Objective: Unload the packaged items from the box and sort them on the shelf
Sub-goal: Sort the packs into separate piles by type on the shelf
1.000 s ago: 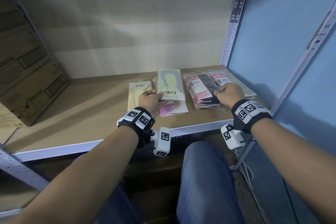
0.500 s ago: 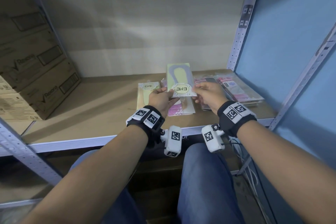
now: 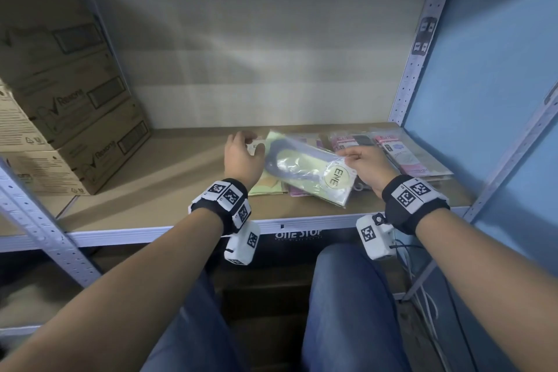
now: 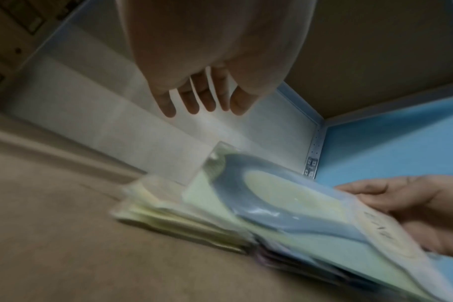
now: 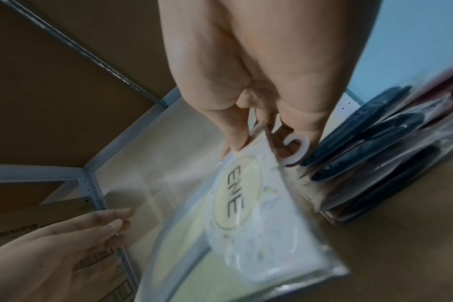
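My right hand [image 3: 359, 160] pinches the end of a clear packet [image 3: 305, 169] with a pale green card, a dark U-shaped band and a round "ENE" label [image 5: 232, 196]. It is tilted, lying across low piles of green [image 3: 268, 189] and pink [image 3: 297, 192] packets on the wooden shelf [image 3: 169, 178]. My left hand [image 3: 241, 154] hovers just left of the packet with fingers spread [image 4: 192, 100], holding nothing. A stack of pink and black packets [image 3: 401, 154] lies to the right, seen close beside my right hand [image 5: 269, 122].
Stacked brown "Rexona" cartons [image 3: 75, 106] fill the shelf's left end. Perforated metal uprights [image 3: 413, 48] stand at the back right, with a blue wall [image 3: 495, 75] beyond. A dark box [image 3: 297, 235] sits under the shelf by my knees.
My left hand has let go of the ENE packet and opened beside it. The right hand, which joined it half a second ago, now holds the packet alone, turned sideways and tilted.
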Demonstrator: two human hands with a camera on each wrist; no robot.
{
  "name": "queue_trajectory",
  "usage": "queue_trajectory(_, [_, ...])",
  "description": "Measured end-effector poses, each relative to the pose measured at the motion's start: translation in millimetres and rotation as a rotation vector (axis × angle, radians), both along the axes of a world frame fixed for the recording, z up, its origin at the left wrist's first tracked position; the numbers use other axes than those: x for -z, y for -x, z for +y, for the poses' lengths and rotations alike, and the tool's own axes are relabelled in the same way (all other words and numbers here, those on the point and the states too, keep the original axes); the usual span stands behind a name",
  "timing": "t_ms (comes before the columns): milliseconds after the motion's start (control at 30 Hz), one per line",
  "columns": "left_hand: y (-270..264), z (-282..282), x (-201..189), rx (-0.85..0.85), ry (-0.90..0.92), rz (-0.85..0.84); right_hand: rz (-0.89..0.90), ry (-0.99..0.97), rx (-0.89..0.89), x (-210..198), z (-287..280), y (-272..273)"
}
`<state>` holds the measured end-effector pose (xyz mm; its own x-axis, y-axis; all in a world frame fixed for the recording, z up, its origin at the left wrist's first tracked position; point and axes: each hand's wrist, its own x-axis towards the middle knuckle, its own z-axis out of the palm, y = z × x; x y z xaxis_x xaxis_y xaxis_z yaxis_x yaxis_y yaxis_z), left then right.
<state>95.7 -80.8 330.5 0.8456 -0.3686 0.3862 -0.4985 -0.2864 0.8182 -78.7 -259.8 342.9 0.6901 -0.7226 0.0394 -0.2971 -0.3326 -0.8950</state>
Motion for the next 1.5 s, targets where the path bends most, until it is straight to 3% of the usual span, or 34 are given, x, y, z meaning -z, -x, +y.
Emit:
queue_trajectory(100, [-5, 8, 0, 0.088, -0.08, -0.142, 0.048, 0.112, -0.055, -2, 0, 7])
queue_trajectory(267, [2, 17, -2, 0.442, -0.297, -0.017, 0.063, 0.194, -0.098, -11, 1, 12])
queue_trajectory(400, [3, 17, 1, 0.399, -0.256, 0.022, -0.003, 0.21, -0.074, -12, 0, 12])
queue_trajectory(467, [1, 18, 5, 0.337, -0.22, 0.073, -0.071, 0.186, 0.032, -11, -1, 10])
queue_trajectory(633, [5, 23, 8, 0.195, 0.074, 0.403, -0.183, 0.123, 0.262, -8, 1, 8])
queue_trajectory(800, [13, 21, 4, 0.189, 0.372, 0.75, -0.162, 0.008, 0.087, 1, 17, -3])
queue_trajectory(1000, [24, 13, 5, 0.261, 0.566, 0.915, -0.205, -0.323, -0.094, 4, 53, -26])
queue_trajectory(1167, [20, 13, 8, 0.23, 0.559, 0.871, -0.286, -0.399, -0.009, 10, 63, -39])
queue_trajectory(1367, [5, 20, 17, 0.249, 0.402, 0.728, -0.19, -0.237, 0.05, 19, 65, -53])
queue_trajectory(1500, [-4, 23, 25, 0.162, 0.205, 0.538, -0.099, -0.137, 0.059, 29, 67, -67])
